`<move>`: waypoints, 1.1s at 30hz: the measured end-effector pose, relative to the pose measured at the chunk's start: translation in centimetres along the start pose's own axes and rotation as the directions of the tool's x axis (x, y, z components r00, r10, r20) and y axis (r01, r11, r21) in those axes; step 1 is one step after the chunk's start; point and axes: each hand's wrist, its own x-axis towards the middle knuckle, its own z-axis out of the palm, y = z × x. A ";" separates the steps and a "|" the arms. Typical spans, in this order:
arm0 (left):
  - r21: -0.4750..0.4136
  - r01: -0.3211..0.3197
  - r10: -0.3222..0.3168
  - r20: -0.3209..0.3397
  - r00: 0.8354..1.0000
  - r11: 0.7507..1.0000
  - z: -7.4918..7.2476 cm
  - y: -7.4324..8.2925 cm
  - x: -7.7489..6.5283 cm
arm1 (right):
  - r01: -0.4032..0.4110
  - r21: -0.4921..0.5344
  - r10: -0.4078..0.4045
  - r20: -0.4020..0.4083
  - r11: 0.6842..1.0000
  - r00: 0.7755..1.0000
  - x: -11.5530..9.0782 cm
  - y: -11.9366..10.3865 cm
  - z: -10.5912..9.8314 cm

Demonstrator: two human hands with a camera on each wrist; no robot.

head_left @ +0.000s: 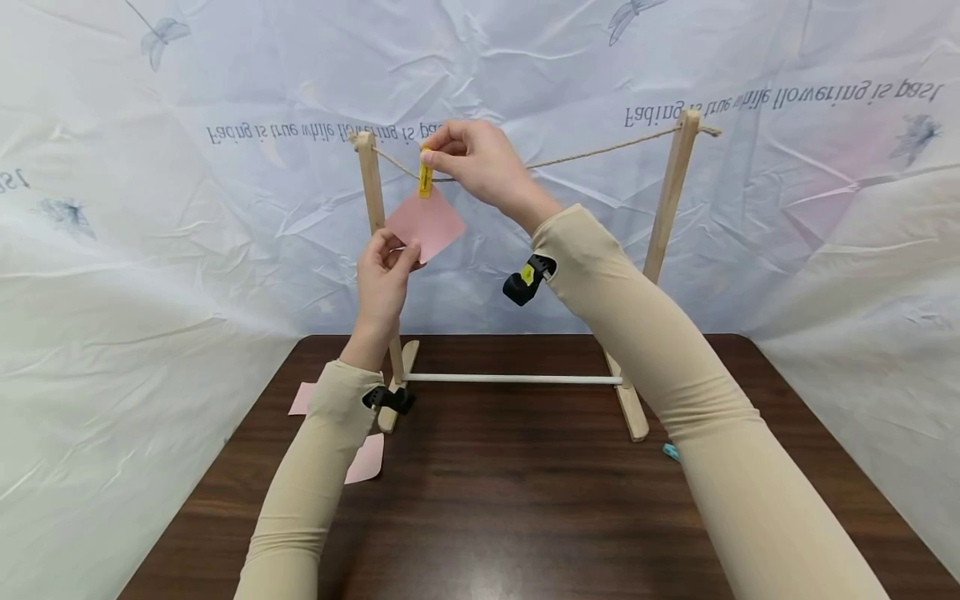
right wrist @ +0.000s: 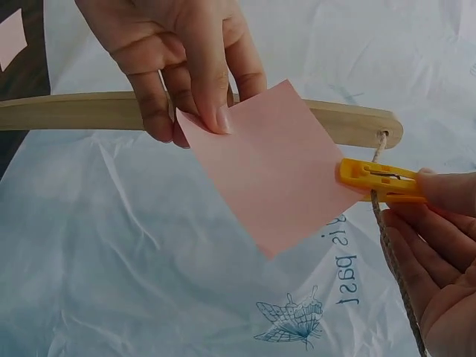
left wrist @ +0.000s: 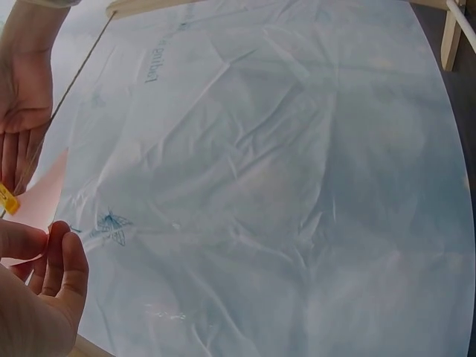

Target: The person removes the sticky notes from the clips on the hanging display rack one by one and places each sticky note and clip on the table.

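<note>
A pink square of paper (head_left: 429,223) hangs cornerwise just under the twine (head_left: 600,152). My right hand (head_left: 480,162) pinches a yellow clothespin (head_left: 425,173) between thumb and fingers. In the right wrist view, the jaws of that clothespin (right wrist: 379,177) lie over the twine and the paper's upper corner. My left hand (head_left: 384,275) pinches a lower corner of the paper (right wrist: 271,175) between thumb and fingers. The left wrist view shows only part of the paper (left wrist: 44,193), with the left hand (left wrist: 48,286) at its edge.
The twine runs between two wooden posts (head_left: 672,196) joined low down by a white rod (head_left: 510,379). On the brown table (head_left: 510,500) lie more pink papers (head_left: 366,460) at left and a teal clothespin (head_left: 671,452) at right. A printed sheet (head_left: 525,275) hangs behind.
</note>
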 end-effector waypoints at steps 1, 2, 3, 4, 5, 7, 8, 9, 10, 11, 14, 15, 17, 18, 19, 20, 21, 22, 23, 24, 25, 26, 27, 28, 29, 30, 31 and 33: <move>0.001 0.002 -0.002 -0.001 1.000 1.000 0.0 0.0 0.0 | 0.005 0.010 -0.005 -0.007 1.000 1.000 0.0 0.0 0.0; 0.002 0.003 -0.003 -0.002 1.000 1.000 0.0 0.0 0.0 | 0.003 0.016 -0.002 -0.012 1.000 1.000 0.0 0.0 0.1; 0.002 0.005 -0.005 -0.002 1.000 1.000 0.0 0.0 0.0 | 0.008 0.019 -0.008 -0.018 1.000 1.000 -0.1 0.1 0.1; 0.005 0.007 -0.007 -0.001 1.000 1.000 0.0 0.0 -0.1 | 0.016 0.015 -0.015 -0.025 1.000 1.000 -0.1 0.1 0.0; 0.004 0.010 -0.010 -0.001 1.000 1.000 0.0 0.0 0.0 | 0.021 0.011 -0.021 -0.030 1.000 0.999 -0.2 0.1 0.0; 0.001 0.018 -0.018 0.001 1.000 1.000 -0.1 -0.1 0.0 | 0.054 -0.004 -0.054 -0.053 0.999 0.997 -0.4 0.1 0.0; 0.002 0.020 -0.020 0.001 1.000 1.000 -0.1 -0.2 0.0 | 0.080 -0.012 -0.081 -0.066 0.997 0.995 -0.5 0.1 -0.1; -0.001 0.022 -0.022 0.003 1.000 1.000 -0.1 -0.3 0.0 | 0.115 -0.021 -0.116 -0.081 0.993 0.990 -0.6 0.1 -0.1; -0.004 0.023 -0.023 0.003 1.000 1.000 -0.2 -0.3 0.0 | 0.147 -0.023 -0.148 -0.094 0.989 0.984 -0.7 0.0 -0.1; -0.008 0.022 -0.022 0.003 1.000 1.000 -0.2 -0.4 0.0 | 0.180 -0.023 -0.182 -0.108 0.983 0.977 -0.8 0.0 -0.1; -0.013 0.018 -0.018 0.003 1.000 1.000 -0.3 -0.5 -0.1 | 0.264 -0.032 -0.266 -0.140 0.964 0.954 -1.1 -0.2 -0.2; -0.013 0.019 -0.019 0.005 1.000 1.000 -0.3 -0.5 -0.2 | 0.283 -0.033 -0.285 -0.142 0.959 0.948 -1.2 -0.3 -0.2; -0.008 0.016 -0.016 0.006 1.000 1.000 -0.3 -0.5 -0.3 | 0.318 -0.052 -0.323 -0.140 0.947 0.936 -1.3 -0.4 -0.2; -0.003 0.015 -0.015 0.006 1.000 1.000 -0.3 -0.5 -0.3 | 0.334 -0.068 -0.340 -0.133 0.940 0.931 -1.4 -0.5 -0.3; 0.000 0.012 -0.012 0.007 1.000 1.000 -0.3 -0.5 -0.4 | 0.349 -0.082 -0.357 -0.124 0.933 0.926 -1.5 -0.5 -0.3; 0.004 0.009 -0.009 0.009 1.000 1.000 -0.3 -0.5 -0.4 | 0.370 -0.100 -0.380 -0.112 0.924 0.918 -1.6 -0.5 -0.3; 0.008 0.006 -0.006 0.010 1.000 1.000 -0.3 -0.4 -0.5 | 0.388 -0.121 -0.400 -0.099 0.914 0.911 -1.7 -0.5 -0.3; 0.009 0.001 -0.001 0.009 1.000 1.000 -0.3 -0.5 -0.5 | 0.401 -0.142 -0.415 -0.089 0.905 0.905 -1.8 -0.5 -0.3; 0.008 0.002 -0.002 0.011 1.000 1.000 -0.3 -0.5 -0.5 | 0.410 -0.161 -0.426 -0.079 0.898 0.901 -1.9 -0.5 -0.3; 0.009 0.002 -0.002 0.014 1.000 1.000 -0.3 -0.5 -0.5 | 0.416 -0.178 -0.434 -0.072 0.892 0.898 -2.0 -0.5 -0.3; 0.009 0.004 -0.004 0.015 1.000 1.000 -0.3 -0.5 -0.5 | 0.423 -0.192 -0.442 -0.066 0.886 0.895 -2.1 -0.5 -0.3; 0.009 0.008 -0.008 0.016 1.000 1.000 -0.3 -0.5 -0.5 | 0.427 -0.203 -0.446 -0.061 0.881 0.893 -2.2 -0.5 -0.3; 0.005 0.014 -0.014 0.017 1.000 1.000 -0.4 -0.5 -0.5 | 0.428 -0.210 -0.448 -0.057 0.879 0.892 -2.2 -0.4 -0.3; 0.004 0.015 -0.015 0.017 1.000 1.000 -0.4 -0.6 -0.6 | 0.427 -0.215 -0.448 -0.056 0.878 0.892 -2.3 -0.3 -0.3; 0.004 0.017 -0.017 0.017 1.000 1.000 -0.5 -0.6 -0.6 | 0.427 -0.219 -0.448 -0.056 0.877 0.892 -2.5 -0.2 -0.4; 0.005 0.011 -0.011 0.014 1.000 1.000 -0.5 -0.7 -0.6 | 0.430 -0.220 -0.452 -0.060 0.876 0.890 -2.6 0.0 -0.5; 0.000 0.005 -0.005 0.011 1.000 1.000 -0.6 -0.7 -0.6 | 0.433 -0.223 -0.456 -0.064 0.874 0.888 -2.7 0.2 -0.6; -0.006 -0.011 0.011 0.008 1.000 1.000 -0.8 -0.8 -0.6 | 0.429 -0.229 -0.455 -0.077 0.874 0.887 -2.9 0.5 -1.1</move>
